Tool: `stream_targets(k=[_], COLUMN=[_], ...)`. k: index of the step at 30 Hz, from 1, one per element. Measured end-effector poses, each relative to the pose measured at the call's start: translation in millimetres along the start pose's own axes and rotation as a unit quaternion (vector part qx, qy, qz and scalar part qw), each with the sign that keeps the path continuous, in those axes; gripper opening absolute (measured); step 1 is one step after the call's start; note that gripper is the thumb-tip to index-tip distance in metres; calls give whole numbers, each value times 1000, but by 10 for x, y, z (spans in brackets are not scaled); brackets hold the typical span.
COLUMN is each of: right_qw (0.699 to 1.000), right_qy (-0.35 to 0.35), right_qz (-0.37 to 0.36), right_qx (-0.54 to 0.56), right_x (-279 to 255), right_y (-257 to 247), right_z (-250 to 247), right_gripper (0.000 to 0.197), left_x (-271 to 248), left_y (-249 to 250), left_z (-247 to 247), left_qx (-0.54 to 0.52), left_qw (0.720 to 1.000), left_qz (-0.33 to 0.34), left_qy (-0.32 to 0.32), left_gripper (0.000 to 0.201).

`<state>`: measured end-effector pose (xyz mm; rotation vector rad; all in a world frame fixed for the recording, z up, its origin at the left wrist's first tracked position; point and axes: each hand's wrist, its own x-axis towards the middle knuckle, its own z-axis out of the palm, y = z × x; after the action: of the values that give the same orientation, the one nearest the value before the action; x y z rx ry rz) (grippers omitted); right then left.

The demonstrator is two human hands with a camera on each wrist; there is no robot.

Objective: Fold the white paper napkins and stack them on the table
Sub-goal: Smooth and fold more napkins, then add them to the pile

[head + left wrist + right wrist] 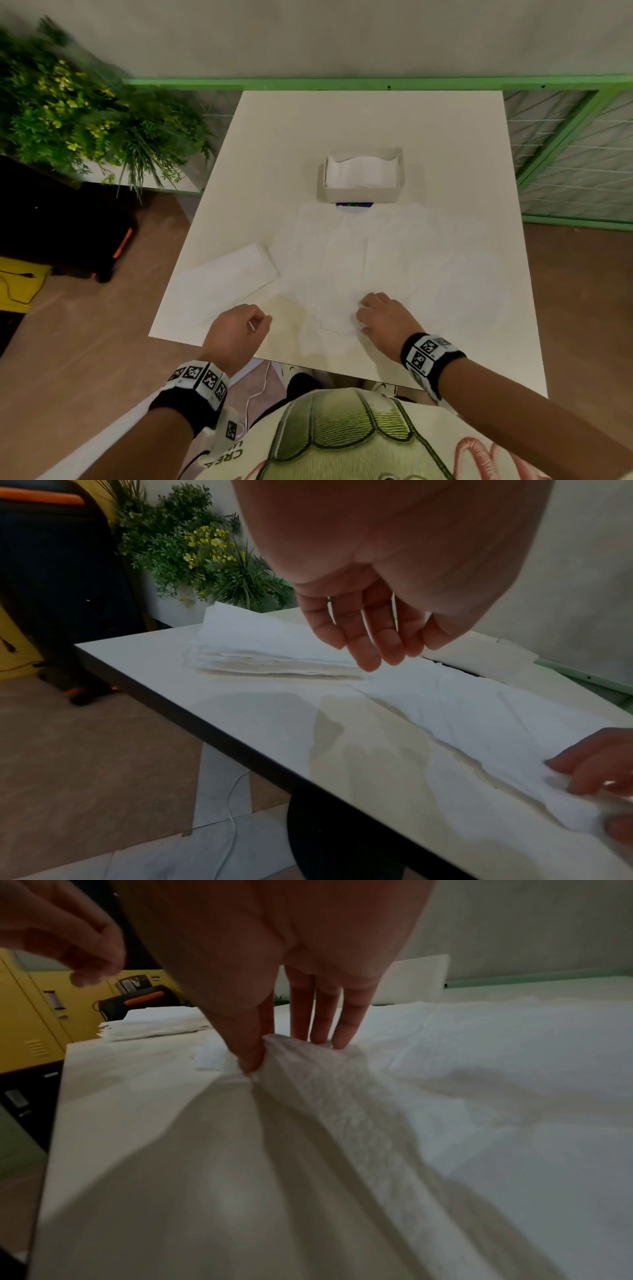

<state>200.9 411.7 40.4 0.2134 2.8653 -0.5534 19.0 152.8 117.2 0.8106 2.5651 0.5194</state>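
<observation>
White table (445, 137), unfolded napkin (342, 1096) pinched under right hand (382, 313).

Folded napkin stack (227, 279) lies left of spread napkins (370, 253); napkin box (362, 176) behind them.

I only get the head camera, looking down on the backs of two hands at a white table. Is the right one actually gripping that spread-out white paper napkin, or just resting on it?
Observer: Gripping. The right wrist view shows the right hand pinching up a raised ridge of the unfolded white paper napkin between thumb and fingers.
Visitor: Is the left one holding anything?
Observer: No. In the left wrist view the left hand has loose fingers that hold nothing.
Visitor: Is that folded white pad on the left a single napkin?
Observer: No, it is a stack of folded white paper napkins. Its near edge shows several layers.
</observation>
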Motion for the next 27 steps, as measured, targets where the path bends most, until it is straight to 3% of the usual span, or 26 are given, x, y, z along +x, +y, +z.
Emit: stream_targets(k=[7, 10, 13, 20, 27], right_qw=[984, 973, 965, 952, 932], right_qy=[-5, -6, 3, 21, -3], right_qz=[66, 114, 150, 168, 180], right_qx=[164, 199, 217, 255, 315], right_x=[50, 80, 88, 105, 125], right_y=[53, 56, 50, 97, 121], right_z=[-129, -175, -229, -359, -581], right_gripper=[3, 19, 23, 17, 36], left_x=[-128, -137, -134, -136, -82], left_y=[-96, -82, -45, 78, 203], left_z=[-1, 35, 81, 100, 122], left_qx=[11, 11, 8, 13, -13], left_qw=[999, 999, 1000, 1000, 1000], left_qz=[-33, -32, -26, -11, 9], left_qy=[-7, -8, -3, -17, 0], left_gripper=[27, 25, 26, 33, 22])
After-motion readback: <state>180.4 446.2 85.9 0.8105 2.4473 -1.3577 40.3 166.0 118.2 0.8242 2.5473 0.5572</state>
